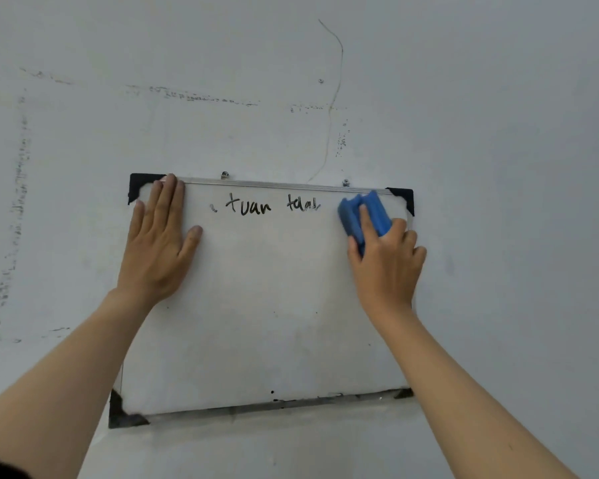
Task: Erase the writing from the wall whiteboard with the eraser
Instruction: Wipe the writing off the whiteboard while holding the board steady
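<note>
Even, soft, cool light, faint shadows, no glare, slight softness, wide-angle bending toward edges

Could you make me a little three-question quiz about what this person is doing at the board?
1. True or false: the right hand holds the blue eraser.
2. Where is the left hand? A) flat on the whiteboard B) on the eraser C) hanging down
3. Fill in: the remaining writing sits near the board's ___ edge.

Key: 1 true; 2 A; 3 top.
</note>
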